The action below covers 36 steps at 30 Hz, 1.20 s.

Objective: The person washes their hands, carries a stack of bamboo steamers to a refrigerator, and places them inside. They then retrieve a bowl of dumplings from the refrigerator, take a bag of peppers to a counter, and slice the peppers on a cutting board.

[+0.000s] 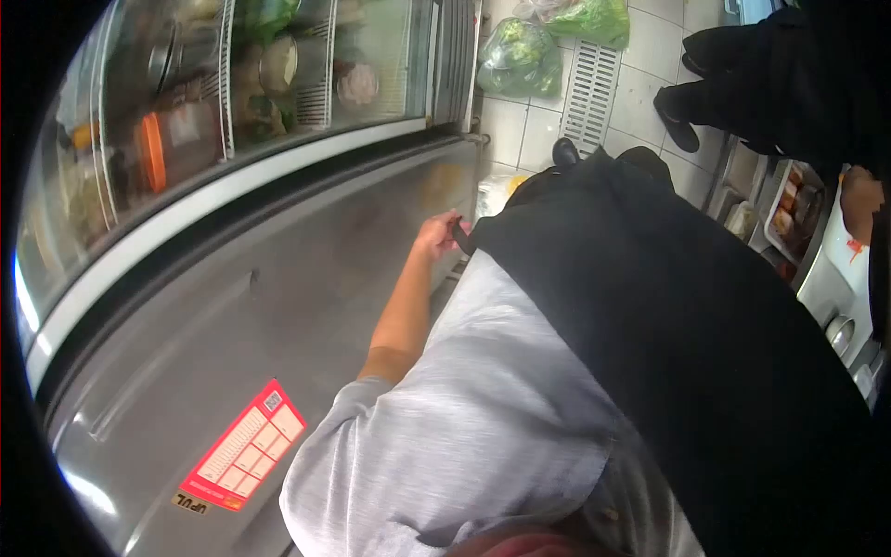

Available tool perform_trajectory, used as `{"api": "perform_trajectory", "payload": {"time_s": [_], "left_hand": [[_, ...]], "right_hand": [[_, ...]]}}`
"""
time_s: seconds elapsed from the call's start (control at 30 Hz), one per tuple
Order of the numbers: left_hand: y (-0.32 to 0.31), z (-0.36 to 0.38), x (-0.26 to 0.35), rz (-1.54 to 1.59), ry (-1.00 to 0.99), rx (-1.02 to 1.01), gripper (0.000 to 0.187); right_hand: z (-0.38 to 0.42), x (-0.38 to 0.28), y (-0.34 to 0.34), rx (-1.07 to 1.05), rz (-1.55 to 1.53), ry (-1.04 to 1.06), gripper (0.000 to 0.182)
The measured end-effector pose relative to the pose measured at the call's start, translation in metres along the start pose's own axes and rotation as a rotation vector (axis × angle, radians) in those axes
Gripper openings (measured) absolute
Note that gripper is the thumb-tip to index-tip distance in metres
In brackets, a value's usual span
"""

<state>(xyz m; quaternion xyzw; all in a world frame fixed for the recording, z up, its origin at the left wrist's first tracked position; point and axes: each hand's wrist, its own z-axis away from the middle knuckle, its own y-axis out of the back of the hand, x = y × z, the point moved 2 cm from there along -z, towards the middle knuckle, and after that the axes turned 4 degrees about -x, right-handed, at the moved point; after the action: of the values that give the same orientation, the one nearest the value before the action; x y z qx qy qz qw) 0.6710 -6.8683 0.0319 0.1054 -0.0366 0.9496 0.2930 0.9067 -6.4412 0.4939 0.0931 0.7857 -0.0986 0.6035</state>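
Observation:
My left hand (441, 234) is closed around a black apron string (463, 238) beside my hip. The string runs to the black apron (650, 306), which hangs over my grey shirt (464, 381). That hand is close to the steel side panel (306, 269) of a display fridge. My right hand does not show in this view.
Food and an orange-lidded container (153, 153) sit behind the fridge glass. Bags of green vegetables (522, 60) lie on the tiled floor by a drain grate (591, 88). At right, a co-worker in black (770, 84) stands near food trays (792, 209).

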Motion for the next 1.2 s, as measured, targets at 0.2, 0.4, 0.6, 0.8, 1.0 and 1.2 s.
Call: {"api": "perform_trajectory", "payload": {"time_s": [0.2,0.4,0.6,0.8,1.0,1.2], "left_hand": [[0.013,-0.031,0.053,-0.179,-0.014,0.014,0.046],[0.015,-0.043,0.084,-0.094,-0.054,-0.059,0.05],[0.068,-0.015,0.101,-0.147,0.039,-0.031,0.058],[0.083,-0.032,0.095,-0.132,0.055,-0.021,0.084],[0.036,-0.016,0.182,-0.187,-0.092,-0.072,0.053],[-0.214,0.12,0.451,-0.315,-0.704,-0.709,0.024]], "right_hand": [[-0.033,-0.002,-0.022,0.018,0.094,0.023,0.014],[-0.054,-0.008,-0.014,0.076,0.124,-0.029,0.013],[-0.005,0.062,0.065,-0.175,-0.494,0.114,0.004],[-0.046,0.23,0.1,0.597,-0.182,-1.088,0.026],[-0.1,0.365,0.147,0.59,-0.566,-0.973,0.017],[-0.246,0.384,0.192,0.319,-0.839,-0.779,0.023]]}}
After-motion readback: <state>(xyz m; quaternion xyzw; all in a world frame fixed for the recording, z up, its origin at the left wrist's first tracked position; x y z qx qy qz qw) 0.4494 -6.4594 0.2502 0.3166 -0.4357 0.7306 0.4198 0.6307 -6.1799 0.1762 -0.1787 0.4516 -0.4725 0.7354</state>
